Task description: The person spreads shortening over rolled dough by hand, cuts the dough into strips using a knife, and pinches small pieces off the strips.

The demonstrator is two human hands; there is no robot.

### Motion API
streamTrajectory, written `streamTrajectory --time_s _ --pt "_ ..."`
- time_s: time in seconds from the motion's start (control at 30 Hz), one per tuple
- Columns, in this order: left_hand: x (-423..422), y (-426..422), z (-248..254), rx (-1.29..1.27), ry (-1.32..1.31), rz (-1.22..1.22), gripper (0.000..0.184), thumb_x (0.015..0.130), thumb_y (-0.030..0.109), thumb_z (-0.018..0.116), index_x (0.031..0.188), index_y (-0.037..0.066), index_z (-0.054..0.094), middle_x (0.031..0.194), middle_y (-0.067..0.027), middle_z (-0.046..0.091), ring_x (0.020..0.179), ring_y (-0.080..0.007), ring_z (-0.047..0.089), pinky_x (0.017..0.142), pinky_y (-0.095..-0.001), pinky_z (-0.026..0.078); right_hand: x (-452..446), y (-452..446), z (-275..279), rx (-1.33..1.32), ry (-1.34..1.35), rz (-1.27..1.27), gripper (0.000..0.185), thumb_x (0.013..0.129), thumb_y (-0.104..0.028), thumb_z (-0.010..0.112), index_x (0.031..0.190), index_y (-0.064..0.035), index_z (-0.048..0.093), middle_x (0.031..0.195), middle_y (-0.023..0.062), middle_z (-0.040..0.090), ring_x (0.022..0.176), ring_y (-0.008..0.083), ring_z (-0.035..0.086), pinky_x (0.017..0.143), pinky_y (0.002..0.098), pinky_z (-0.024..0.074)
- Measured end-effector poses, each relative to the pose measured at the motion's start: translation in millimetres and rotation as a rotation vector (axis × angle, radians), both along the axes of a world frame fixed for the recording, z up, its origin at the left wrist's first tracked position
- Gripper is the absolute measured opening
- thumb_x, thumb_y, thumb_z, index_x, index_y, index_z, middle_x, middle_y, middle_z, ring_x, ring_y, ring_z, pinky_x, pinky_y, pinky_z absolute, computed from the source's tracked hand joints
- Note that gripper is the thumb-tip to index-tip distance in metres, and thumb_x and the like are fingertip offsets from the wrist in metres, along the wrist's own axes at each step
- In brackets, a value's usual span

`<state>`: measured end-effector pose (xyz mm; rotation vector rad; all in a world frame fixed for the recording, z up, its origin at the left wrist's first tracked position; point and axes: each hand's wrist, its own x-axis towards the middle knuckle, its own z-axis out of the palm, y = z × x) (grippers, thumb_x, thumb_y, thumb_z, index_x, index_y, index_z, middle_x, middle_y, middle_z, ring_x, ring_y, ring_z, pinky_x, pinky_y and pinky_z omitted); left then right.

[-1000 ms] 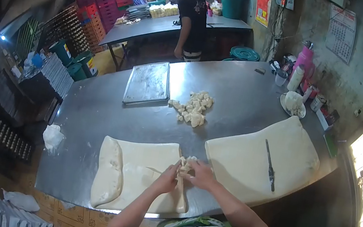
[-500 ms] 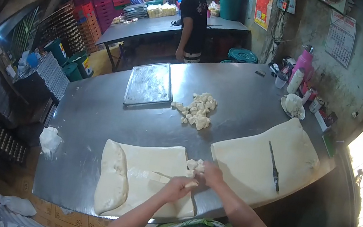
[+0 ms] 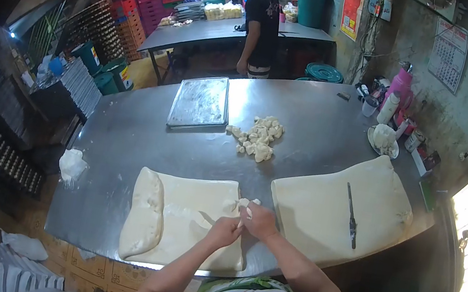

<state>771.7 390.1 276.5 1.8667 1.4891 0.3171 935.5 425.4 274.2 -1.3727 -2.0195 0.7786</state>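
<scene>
My left hand (image 3: 224, 232) is closed round a piece of dough at the right edge of the left dough slab (image 3: 187, 200). Right beside it, my right hand (image 3: 259, 222) is closed on dough too, the two hands almost touching. Small dough pieces (image 3: 245, 203) lie just beyond my fingers. The right dough slab (image 3: 323, 205) has a dark knife (image 3: 351, 218) lying on top. Farther back sits a pile of torn dough pieces (image 3: 262, 137).
A metal tray (image 3: 200, 102) lies behind the left slab. White flour (image 3: 73, 165) is at the table's left edge. A plate with a white mound (image 3: 383, 138), bottles and a pink flask (image 3: 399, 87) stand at right. A person in black (image 3: 261, 22) stands beyond the table (image 3: 143, 130).
My hands came apart half a second ago, the left with a dough piece, and are now close together again. The camera view has shifted slightly.
</scene>
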Motion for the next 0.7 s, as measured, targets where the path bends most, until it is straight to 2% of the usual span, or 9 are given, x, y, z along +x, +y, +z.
streamTrajectory --time_s 0.13,0.17,0.23,0.37,0.4,0.5,0.53,0.63,0.7 --pt "-5.8 -18.6 6.9 0.224 -0.320 -0.175 0.037 0.086 0.006 0.066 0.122 0.004 0.063 0.102 -0.0173 0.071 0.102 -0.0317 0.067 0.092 -0.0357 0.050 25.6 9.1 -16.2 -0.156 -0.226 -0.078 0.038 0.083 -0.034 0.071 0.109 -0.0076 0.063 0.096 0.0176 0.066 0.094 0.0359 0.065 0.078 0.0476 0.0515" --pt "-3.5 -13.7 12.6 0.225 -0.319 -0.173 0.037 0.086 0.006 0.066 0.122 0.004 0.063 0.102 -0.0173 0.071 0.102 -0.0317 0.067 0.092 -0.0357 0.050 25.0 8.9 -16.8 -0.004 -0.148 -0.040 0.036 0.083 -0.031 0.071 0.107 -0.0066 0.062 0.092 0.0171 0.066 0.091 0.0361 0.066 0.077 0.0479 0.0513" --pt "2.0 -3.4 31.8 0.534 -0.385 0.061 0.039 0.083 0.000 0.060 0.121 0.005 0.064 0.100 -0.0166 0.070 0.099 -0.0348 0.067 0.092 -0.0378 0.052 19.8 0.5 -15.4 0.287 0.013 0.032 0.031 0.082 -0.027 0.071 0.102 -0.0047 0.062 0.084 0.0162 0.067 0.084 0.0364 0.066 0.076 0.0486 0.0511" --pt "16.3 10.7 15.9 0.861 -0.425 0.110 0.037 0.082 0.000 0.060 0.119 0.003 0.064 0.102 -0.0173 0.070 0.099 -0.0347 0.067 0.091 -0.0367 0.052 12.4 -10.3 19.4 0.059 0.225 0.353 0.034 0.081 -0.026 0.072 0.106 -0.0047 0.061 0.089 0.0168 0.067 0.087 0.0380 0.065 0.078 0.0504 0.0503" --pt "13.8 7.2 3.2 0.844 -0.428 0.114 0.037 0.082 0.000 0.060 0.119 0.003 0.064 0.102 -0.0173 0.070 0.099 -0.0347 0.067 0.091 -0.0367 0.052 10.1 -15.4 16.9 0.042 0.225 0.349 0.034 0.081 -0.026 0.072 0.106 -0.0047 0.061 0.089 0.0168 0.067 0.087 0.0380 0.065 0.078 0.0504 0.0503" --pt "1.2 15.3 -5.2 0.214 -0.710 0.167 0.040 0.082 0.001 0.060 0.122 0.004 0.064 0.106 -0.0176 0.070 0.096 -0.0338 0.068 0.089 -0.0375 0.053 1.9 -5.9 15.5 0.344 0.232 0.167 0.035 0.081 -0.028 0.072 0.108 -0.0077 0.062 0.099 0.0183 0.066 0.093 0.0374 0.065 0.077 0.0494 0.0501" --pt "2.9 14.5 -4.7 0.206 -0.711 0.157 0.040 0.082 0.001 0.060 0.122 0.004 0.064 0.106 -0.0176 0.070 0.096 -0.0338 0.068 0.089 -0.0375 0.053 2.6 -4.5 13.8 0.341 0.231 0.155 0.035 0.081 -0.028 0.072 0.108 -0.0077 0.062 0.099 0.0183 0.066 0.093 0.0374 0.065 0.077 0.0494 0.0501" --pt "11.9 2.8 1.2 0.037 0.119 -0.082 0.043 0.083 0.000 0.060 0.126 0.004 0.062 0.105 -0.0167 0.069 0.094 -0.0333 0.068 0.087 -0.0388 0.053 8.6 -3.0 5.0 -0.070 -0.099 -0.110 0.033 0.081 -0.023 0.074 0.106 -0.0064 0.062 0.099 0.0178 0.066 0.094 0.0379 0.063 0.078 0.0458 0.0511" --pt "9.9 -1.9 7.0 0.102 -0.062 -0.132 0.042 0.084 0.000 0.060 0.125 0.003 0.062 0.101 -0.0161 0.070 0.091 -0.0315 0.068 0.085 -0.0371 0.053 27.6 9.6 -14.4 -0.069 -0.141 -0.130 0.032 0.081 -0.023 0.074 0.105 -0.0061 0.061 0.099 0.0178 0.065 0.093 0.0381 0.063 0.078 0.0458 0.0511"
